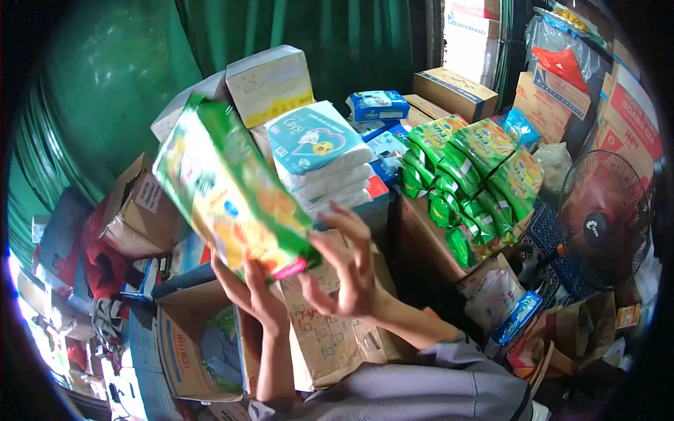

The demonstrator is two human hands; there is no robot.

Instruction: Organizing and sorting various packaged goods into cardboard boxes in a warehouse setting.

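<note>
The large packet (pixel 235 200) has glossy green sides and a pale-yellow face printed in orange, with a pink patch at its lower corner. Just right of the packet, the top soft pack (pixel 319 140) is teal with a white cloud shape and a yellow cartoon face. Behind the packet are a white box (pixel 270 81) banded yellow and a deep-green curtain (pixel 337 31). Below the packet, the shirt (pixel 421 382) is finely patterned grey.

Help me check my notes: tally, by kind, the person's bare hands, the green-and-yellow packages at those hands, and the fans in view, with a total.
Bare hands: 2 (left hand, right hand)
Green-and-yellow package at the hands: 1
Fan: 1
Total: 4
</note>
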